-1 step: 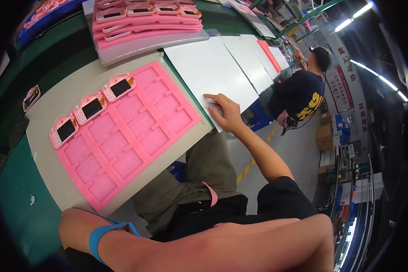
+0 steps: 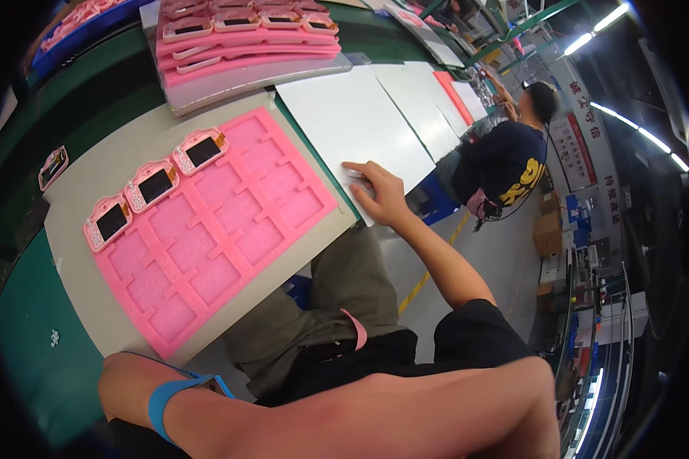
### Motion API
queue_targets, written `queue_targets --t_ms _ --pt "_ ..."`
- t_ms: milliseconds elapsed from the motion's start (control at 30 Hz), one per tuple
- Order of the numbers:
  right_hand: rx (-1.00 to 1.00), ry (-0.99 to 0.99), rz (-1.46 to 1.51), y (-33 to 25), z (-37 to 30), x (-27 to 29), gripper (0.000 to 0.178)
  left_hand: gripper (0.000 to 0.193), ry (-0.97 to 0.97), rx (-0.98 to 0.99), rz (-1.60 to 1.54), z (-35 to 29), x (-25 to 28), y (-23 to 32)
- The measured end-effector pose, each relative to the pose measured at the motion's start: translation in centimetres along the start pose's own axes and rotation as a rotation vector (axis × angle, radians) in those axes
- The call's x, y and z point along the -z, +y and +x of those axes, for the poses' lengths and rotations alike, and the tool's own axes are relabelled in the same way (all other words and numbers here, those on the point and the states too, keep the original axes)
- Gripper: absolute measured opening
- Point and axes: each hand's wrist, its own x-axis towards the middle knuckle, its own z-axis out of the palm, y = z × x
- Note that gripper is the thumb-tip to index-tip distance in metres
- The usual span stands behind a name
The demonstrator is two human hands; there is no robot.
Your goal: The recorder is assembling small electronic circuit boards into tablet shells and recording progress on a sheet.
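My right hand [image 2: 386, 195] rests at the near edge of a white sheet [image 2: 337, 99], index finger stretched out and thumb apart from it. A small greyish patch shows under its fingers; I cannot make out what it is. To its left lies a pink tray [image 2: 214, 222] with rows of shaped recesses. Three pink camera-shaped casings with dark screens [image 2: 112, 221], [image 2: 155, 185], [image 2: 202, 151] sit along its far left side. My left arm crosses low in the view, a blue wrist strap [image 2: 164, 402] on it. Of my left hand [image 2: 126, 379], bent down beside the tray's near corner, the fingers are hidden.
Under the tray is a beige board [image 2: 76, 264]. Another casing [image 2: 53, 167] lies off its left edge. Stacked pink trays with casings [image 2: 253, 42] stand on a grey board behind. A blue bin [image 2: 50, 57] holds pink parts. A co-worker [image 2: 505, 153] works at the right.
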Motion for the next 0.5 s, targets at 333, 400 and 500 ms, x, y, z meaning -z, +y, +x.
queue_targets --t_ms 333,400,500 --pt "-0.113 -0.142 0.142 1.0 1.1 1.5 0.027 0.022 0.052 -0.003 -0.084 2.3 -0.1 -0.3" --pt "-0.191 -0.252 0.257 1.9 2.6 1.6 0.024 0.024 0.074 0.008 -0.11 3.8 0.5 -0.1" --pt "-0.115 -0.188 0.456 1.0 5.9 2.8 0.022 0.017 0.128 0.091 0.072 4.8 0.8 -0.9"
